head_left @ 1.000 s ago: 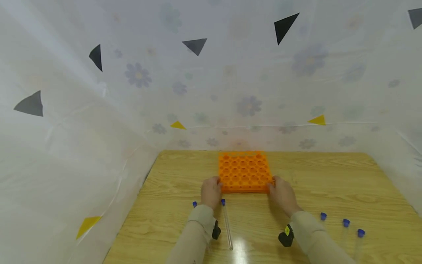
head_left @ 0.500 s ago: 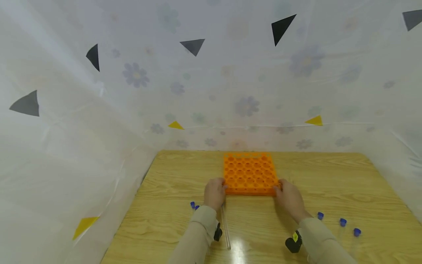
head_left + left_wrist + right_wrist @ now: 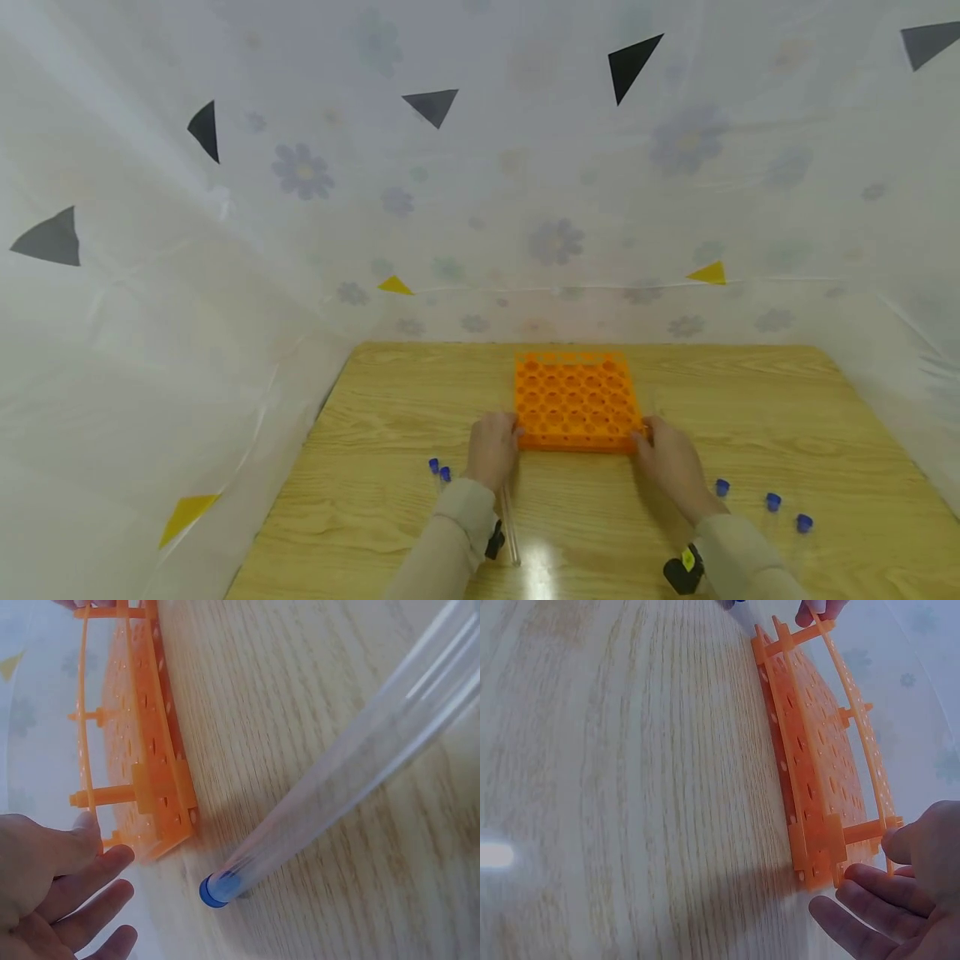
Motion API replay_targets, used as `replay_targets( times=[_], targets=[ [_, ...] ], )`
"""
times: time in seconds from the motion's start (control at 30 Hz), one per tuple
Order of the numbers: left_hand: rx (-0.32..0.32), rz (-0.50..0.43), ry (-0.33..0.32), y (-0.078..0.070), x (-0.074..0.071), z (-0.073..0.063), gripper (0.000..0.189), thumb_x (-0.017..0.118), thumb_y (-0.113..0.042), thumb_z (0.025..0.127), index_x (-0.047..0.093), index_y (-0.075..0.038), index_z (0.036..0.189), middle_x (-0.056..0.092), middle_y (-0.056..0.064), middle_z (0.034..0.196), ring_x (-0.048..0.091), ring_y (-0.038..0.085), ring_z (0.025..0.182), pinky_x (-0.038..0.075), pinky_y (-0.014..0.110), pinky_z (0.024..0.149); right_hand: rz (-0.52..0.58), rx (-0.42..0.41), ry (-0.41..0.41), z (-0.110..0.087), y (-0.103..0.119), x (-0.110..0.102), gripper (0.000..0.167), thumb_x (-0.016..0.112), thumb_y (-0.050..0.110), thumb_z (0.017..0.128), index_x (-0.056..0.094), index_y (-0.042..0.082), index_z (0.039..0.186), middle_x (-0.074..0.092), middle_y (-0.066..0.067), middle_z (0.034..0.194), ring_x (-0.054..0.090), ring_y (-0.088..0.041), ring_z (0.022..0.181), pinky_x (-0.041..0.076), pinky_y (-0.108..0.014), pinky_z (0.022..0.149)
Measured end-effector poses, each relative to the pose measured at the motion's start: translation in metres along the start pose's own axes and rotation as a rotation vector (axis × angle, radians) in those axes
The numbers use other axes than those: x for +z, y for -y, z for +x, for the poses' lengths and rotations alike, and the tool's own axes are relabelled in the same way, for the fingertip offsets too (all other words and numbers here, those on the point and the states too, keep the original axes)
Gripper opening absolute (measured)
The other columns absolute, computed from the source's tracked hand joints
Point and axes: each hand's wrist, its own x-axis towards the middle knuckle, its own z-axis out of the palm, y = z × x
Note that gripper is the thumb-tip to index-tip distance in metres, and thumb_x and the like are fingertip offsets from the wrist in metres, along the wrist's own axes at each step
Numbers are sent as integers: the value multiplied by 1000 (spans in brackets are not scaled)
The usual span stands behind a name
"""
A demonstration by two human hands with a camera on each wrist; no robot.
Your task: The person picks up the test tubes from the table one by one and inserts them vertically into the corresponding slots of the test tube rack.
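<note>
An orange test tube rack (image 3: 576, 404), its tiers full of round holes, lies near the middle of the table. My left hand (image 3: 493, 450) grips its near left corner; in the left wrist view the thumb presses the rack's thin top plate. On the opposite corner my right hand (image 3: 670, 461) pinches the same plate between thumb and fingers, with other fingers spread below, as the right wrist view shows. Close beside my left hand lies a clear test tube (image 3: 322, 776) with a blue cap (image 3: 214, 891); the hand covers that cap in the head view.
Two more blue caps (image 3: 433, 466) show left of my left forearm. To the right, several test tubes with blue caps (image 3: 773, 502) lie on the wooden table (image 3: 390, 417). A white flowered sheet (image 3: 555, 242) rises behind the table's far edge.
The rack has shifted to the right and slightly nearer, with both hands keeping hold of it. My left hand now covers the cap of the tube beside it.
</note>
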Motion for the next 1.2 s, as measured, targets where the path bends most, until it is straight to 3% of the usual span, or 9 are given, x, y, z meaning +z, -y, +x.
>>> replay_targets(
  times=[0.17,0.37,0.7,0.87,1.2],
  targets=[
    [89,83,-70,-2,-2,-6,19,78,-12,84,66,-7,70,67,5,64,63,17,57,47,26,50,-1,-19,-17,-8,1,-1,36,59,11,97,55,-16,120,67,-26,98,66,-35,86,56,-48,73],
    [179,211,-124,-2,-3,-12,18,81,-16,80,68,-7,71,68,5,64,66,19,60,54,34,59,-5,-7,-12,-18,4,-3,39,58,14,98,55,-15,123,68,-25,98,67,-34,85,57,-48,73],
    [199,286,-102,-6,-2,-22,15,80,-19,81,71,-8,77,68,5,69,66,20,65,54,35,66,-24,-58,-87,-31,3,-3,35,63,11,94,57,-13,118,70,-22,89,67,-32,75,56,-45,65],
    [209,313,-111,-9,-2,-29,15,78,-21,84,71,-9,79,69,5,70,67,20,67,56,35,67,-31,-45,-83,-37,-1,-3,36,63,13,94,58,-14,119,70,-25,94,69,-35,80,57,-46,68],
    [209,286,-112,-11,0,-43,14,73,-23,89,70,-11,85,75,3,78,72,21,85,56,39,78,-14,-26,-42,-51,-3,-6,37,64,11,94,57,-15,118,71,-20,89,67,-23,71,57,-34,60]
  ],
)
